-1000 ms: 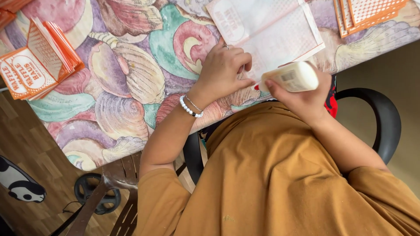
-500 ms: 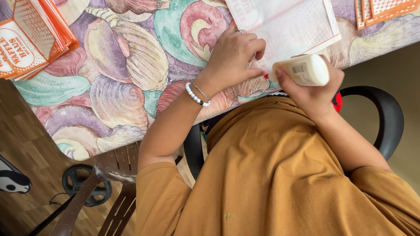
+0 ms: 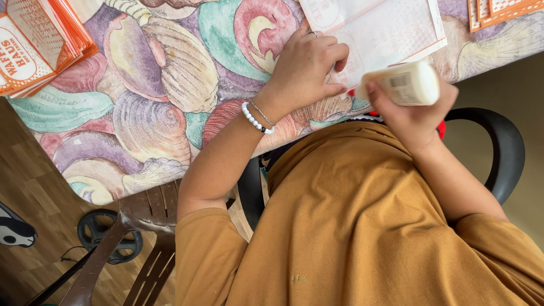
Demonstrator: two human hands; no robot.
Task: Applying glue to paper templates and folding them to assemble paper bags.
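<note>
Glue bottle [image 3: 409, 84], white and squat, lies sideways in the right hand [image 3: 416, 110], whose grip is wrapped around it with the thumb across its front; it sits just off the near edge of the worktop [image 3: 170, 113], over the person's lap. Its nozzle end points toward the left hand [image 3: 309, 68], but the tip itself is hidden behind the fingers.

Just beside that grip, the left hand rests knuckles up on the worktop with fingers curled under, pressing down on the near corner of a white sheet [image 3: 379, 31] edged in orange. Whether that grip pinches the paper or only pins it I cannot tell. A ring shows on one finger, and a bead bracelet [image 3: 256, 120] with a thin chain circles the wrist.

Beyond the sheet, further from both hands, a small pile of orange cards [image 3: 501, 11] lies at the far right of the worktop. Well away past the left hand, a thick stack of orange-and-white leaflets [image 3: 39, 42] sits at the far corner. The worktop is covered by a cloth printed with large seashells.

Below the hands, an ochre shirt [image 3: 362, 226] fills the view, with the black arm of a chair [image 3: 498, 147] curving behind the right forearm.
</note>
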